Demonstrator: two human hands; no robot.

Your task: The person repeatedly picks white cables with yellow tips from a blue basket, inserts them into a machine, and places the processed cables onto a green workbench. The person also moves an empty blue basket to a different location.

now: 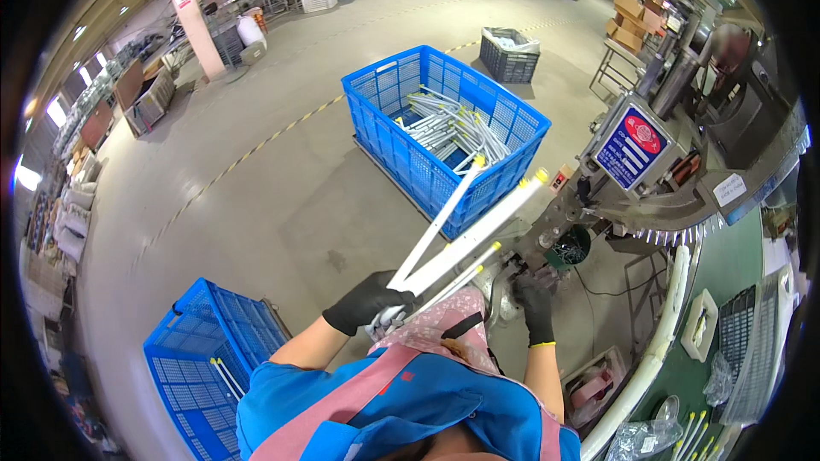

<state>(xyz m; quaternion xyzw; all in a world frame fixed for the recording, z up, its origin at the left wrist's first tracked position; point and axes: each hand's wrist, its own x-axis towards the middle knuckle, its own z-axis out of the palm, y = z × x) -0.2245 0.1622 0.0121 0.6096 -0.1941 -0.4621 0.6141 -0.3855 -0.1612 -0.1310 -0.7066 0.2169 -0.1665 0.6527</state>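
Observation:
My left hand (367, 303), in a black glove, is closed around several white tubes (465, 243) with yellow end caps. They slant up and away to the right, fanned slightly apart, above my pink patterned apron (444, 324). My right hand (535, 303), gloved in black with a yellow cuff edge, is at the lower part of a large grey machine (547, 235). Its fingers look bent together, but what they grip is too small to make out. Beyond the tubes, a big blue crate (401, 154) holds a heap of similar thin tubes (457, 128).
Another blue crate (201, 367) with a few tubes stands at lower left. A green container (571, 248) of small metal parts sits by the machine. On the right are a green worktop (735, 248) and a white tray (700, 324). A dark crate (510, 60) stands farther back.

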